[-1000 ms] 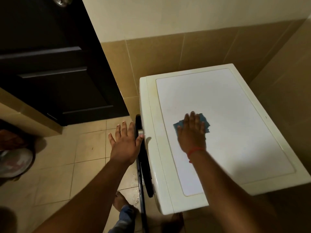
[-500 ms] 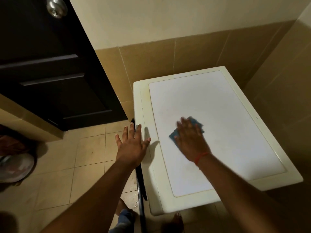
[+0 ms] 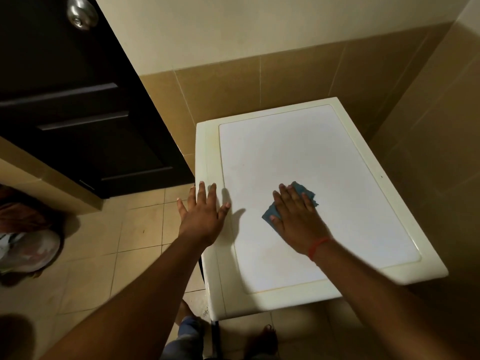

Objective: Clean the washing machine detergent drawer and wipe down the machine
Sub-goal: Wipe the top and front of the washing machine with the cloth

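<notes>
Right hand (image 3: 296,219), fingers flat and spread, presses blue cloth (image 3: 302,193) on washing machine (image 3: 337,157) top; left hand (image 3: 201,216), open, now rests at its left edge, nearer than before.

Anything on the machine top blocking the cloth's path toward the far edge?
Nothing visible. The right hand presses the blue cloth flat on the washing machine top, whose white panel shows bare to the far edge. The left hand sits off to the side.
</notes>
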Demonstrator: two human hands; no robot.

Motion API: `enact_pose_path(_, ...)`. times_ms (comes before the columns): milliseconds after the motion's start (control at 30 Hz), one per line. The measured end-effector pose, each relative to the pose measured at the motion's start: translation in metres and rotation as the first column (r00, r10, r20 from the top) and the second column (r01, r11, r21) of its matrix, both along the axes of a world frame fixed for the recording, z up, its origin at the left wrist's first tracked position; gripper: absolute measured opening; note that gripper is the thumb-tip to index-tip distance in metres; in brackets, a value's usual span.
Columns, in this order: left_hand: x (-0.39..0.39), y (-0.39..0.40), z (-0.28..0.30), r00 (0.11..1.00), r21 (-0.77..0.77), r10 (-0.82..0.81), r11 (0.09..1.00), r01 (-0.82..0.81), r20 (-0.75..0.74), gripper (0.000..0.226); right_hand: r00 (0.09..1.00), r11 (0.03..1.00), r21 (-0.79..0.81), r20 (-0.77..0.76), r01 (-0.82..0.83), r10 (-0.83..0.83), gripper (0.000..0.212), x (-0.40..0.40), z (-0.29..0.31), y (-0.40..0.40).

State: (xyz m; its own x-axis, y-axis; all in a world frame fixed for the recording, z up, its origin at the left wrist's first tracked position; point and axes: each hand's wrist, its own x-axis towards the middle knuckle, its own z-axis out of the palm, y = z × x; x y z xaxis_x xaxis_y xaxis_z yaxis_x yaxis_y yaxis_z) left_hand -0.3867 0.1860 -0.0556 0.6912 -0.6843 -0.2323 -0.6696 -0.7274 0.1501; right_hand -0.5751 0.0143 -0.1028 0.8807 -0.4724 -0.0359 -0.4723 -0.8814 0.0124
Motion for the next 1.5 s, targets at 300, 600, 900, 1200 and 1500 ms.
enact_pose_path(300, -0.023, -0.031, -0.003, 0.999, 0.012, -0.049, 0.999, 0.049, 0.015, 0.071, 0.999, 0.999, 0.009, 0.009, 0.041, -0.041, 0.066, -0.023, 0.001, -0.033)
enact_pose_path(600, -0.035, -0.055, -0.007, 0.995, 0.008, -0.098, 0.995, 0.098, 0.018, 0.071, 0.998, 0.999, -0.005, 0.045, 0.042, -0.042, 0.065, -0.038, 0.001, -0.057)
enact_pose_path(900, -0.039, -0.074, -0.007, 0.987, 0.005, -0.156, 0.988, 0.156, 0.025, 0.071, 0.997, 0.998, 0.004, 0.044, 0.060, -0.060, 0.065, -0.043, -0.004, -0.065)
enact_pose_path(1200, -0.033, -0.073, -0.007, 0.986, 0.033, -0.159, 0.987, 0.158, 0.051, 0.073, 0.992, 0.994, -0.007, 0.059, 0.108, -0.108, 0.065, -0.054, -0.003, -0.077)
enact_pose_path(1500, -0.030, -0.069, -0.004, 0.985, 0.019, -0.161, 0.987, 0.161, 0.055, 0.073, 0.960, 0.963, -0.004, 0.085, 0.268, -0.267, 0.068, -0.074, -0.006, -0.124)
